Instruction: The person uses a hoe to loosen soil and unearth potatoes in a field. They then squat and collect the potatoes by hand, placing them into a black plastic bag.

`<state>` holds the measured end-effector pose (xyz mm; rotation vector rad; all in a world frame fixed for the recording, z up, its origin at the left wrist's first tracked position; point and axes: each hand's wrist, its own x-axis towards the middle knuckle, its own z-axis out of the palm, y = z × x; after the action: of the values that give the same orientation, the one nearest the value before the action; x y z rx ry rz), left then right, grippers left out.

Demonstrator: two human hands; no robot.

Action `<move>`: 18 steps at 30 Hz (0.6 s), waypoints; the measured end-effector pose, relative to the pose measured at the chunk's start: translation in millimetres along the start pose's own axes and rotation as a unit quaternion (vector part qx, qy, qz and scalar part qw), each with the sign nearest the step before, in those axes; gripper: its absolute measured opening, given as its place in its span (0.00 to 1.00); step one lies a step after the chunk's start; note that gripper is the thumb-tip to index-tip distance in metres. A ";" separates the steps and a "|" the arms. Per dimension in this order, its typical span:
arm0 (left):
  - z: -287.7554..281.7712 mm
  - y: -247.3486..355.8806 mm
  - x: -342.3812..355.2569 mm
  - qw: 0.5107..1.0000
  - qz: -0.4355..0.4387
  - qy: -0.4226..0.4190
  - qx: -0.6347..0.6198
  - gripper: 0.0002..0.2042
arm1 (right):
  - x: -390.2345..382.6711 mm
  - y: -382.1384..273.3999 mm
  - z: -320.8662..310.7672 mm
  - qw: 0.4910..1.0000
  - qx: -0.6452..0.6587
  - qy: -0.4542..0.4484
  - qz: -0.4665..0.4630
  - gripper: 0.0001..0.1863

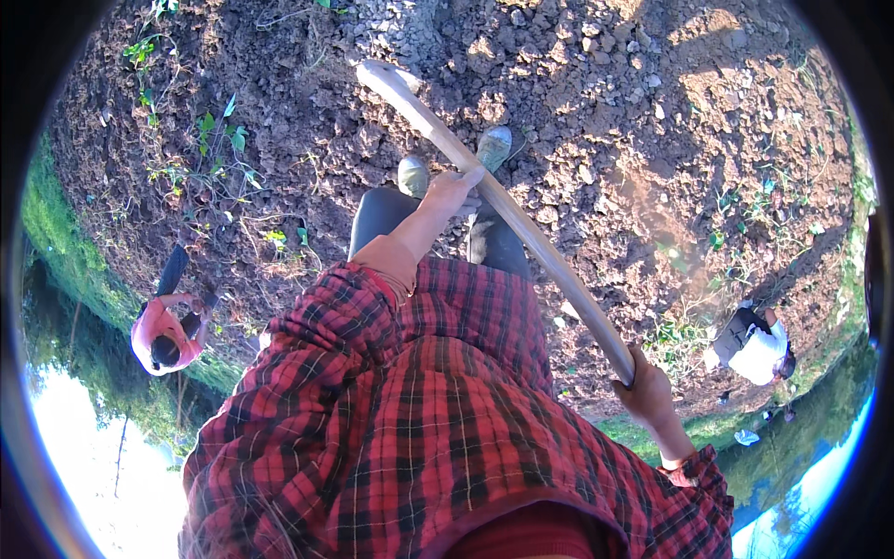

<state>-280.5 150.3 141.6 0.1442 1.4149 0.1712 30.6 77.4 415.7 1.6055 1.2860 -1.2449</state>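
Note:
A long wooden hoe handle (549, 252) slants across my body, from far left of centre to near right. Its far end is thick and rounded and lies just above or against the broken soil (307, 112); I cannot make out a blade there. My left hand (452, 193) is closed around the middle of the shaft, above my shoes. Down by my right hip, my right hand (645, 389) grips the near end. The red and black plaid sleeves cover both upper arms.
My dusty shoes (494, 146) stand on clods near the shaft. Green vines (219, 140) trail over the ground at left, and more plants (680, 340) grow at right. A person in pink (168, 331) is at left, another in white (759, 349) at right. Grass borders the field.

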 end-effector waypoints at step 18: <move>-81.6 -63.9 76.0 0.906 -0.105 0.057 -0.407 0.13 | -9.0 8.4 203.5 0.980 -0.037 0.023 0.192 0.16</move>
<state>-347.9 103.2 42.9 -0.7164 1.3578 0.5816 -10.8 -116.5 368.3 1.7359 0.9744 -0.9163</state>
